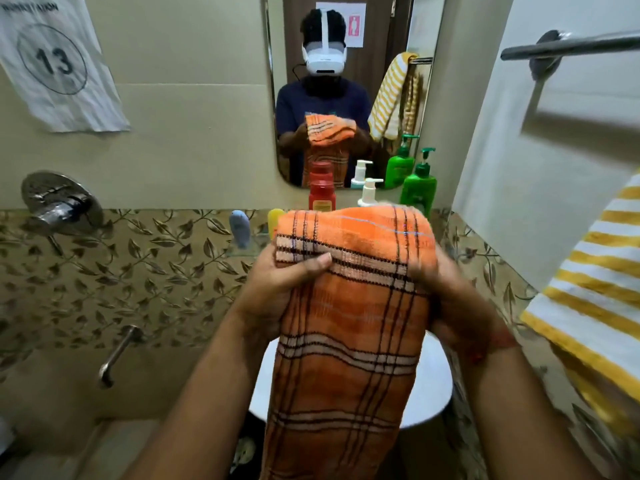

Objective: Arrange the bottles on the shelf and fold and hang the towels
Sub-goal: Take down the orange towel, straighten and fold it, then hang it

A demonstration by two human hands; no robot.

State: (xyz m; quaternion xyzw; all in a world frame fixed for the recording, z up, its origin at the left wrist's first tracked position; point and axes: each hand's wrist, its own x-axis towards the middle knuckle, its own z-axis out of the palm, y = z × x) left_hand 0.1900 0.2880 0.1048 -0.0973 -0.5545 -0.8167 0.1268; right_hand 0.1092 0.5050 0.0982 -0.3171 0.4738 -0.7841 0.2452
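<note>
Both your hands grip the orange plaid towel point(349, 306) at chest height, left hand point(277, 289) pinching its folded top edge, right hand point(446, 299) clutching the opposite side; soft, light and floppy, it likely handles best held by its corners.

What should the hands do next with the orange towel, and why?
Probably lift the orange towel up and right toward the bar. Both the left hand and right hand grip it near its folded top, its long end hanging down, and the bar looks bare, while the striped towel already hangs at the right.
</note>
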